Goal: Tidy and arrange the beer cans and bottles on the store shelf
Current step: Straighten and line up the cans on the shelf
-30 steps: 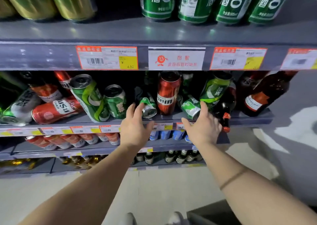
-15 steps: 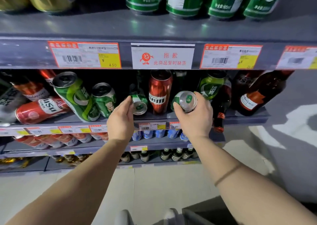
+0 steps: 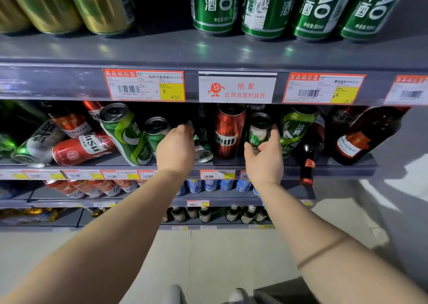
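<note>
The middle shelf point(image 3: 347, 170) holds a jumble of beer cans and bottles. My right hand point(image 3: 264, 160) grips a small green can point(image 3: 259, 134), holding it upright between a standing red can point(image 3: 228, 132) and a leaning green can point(image 3: 297, 130). My left hand point(image 3: 176, 148) reaches into the shelf, its fingers closed over a second small green can point(image 3: 203, 154) that lies tilted with its end towards me. Left of that hand stand a short green can point(image 3: 154, 130) and a tall tilted green can point(image 3: 124, 132). A red can point(image 3: 81, 148) lies on its side.
Brown bottles point(image 3: 366, 137) lean at the shelf's right end, and a dark bottle with a red cap point(image 3: 306, 164) hangs over the front edge. Green cans point(image 3: 264, 7) and gold cans point(image 3: 99, 5) stand on the upper shelf. Lower shelves carry red cans, blue cans and small bottles.
My right hand has turned its green can from end-on to upright and moved it deeper into the shelf. My left hand has reached further in over the lying can.
</note>
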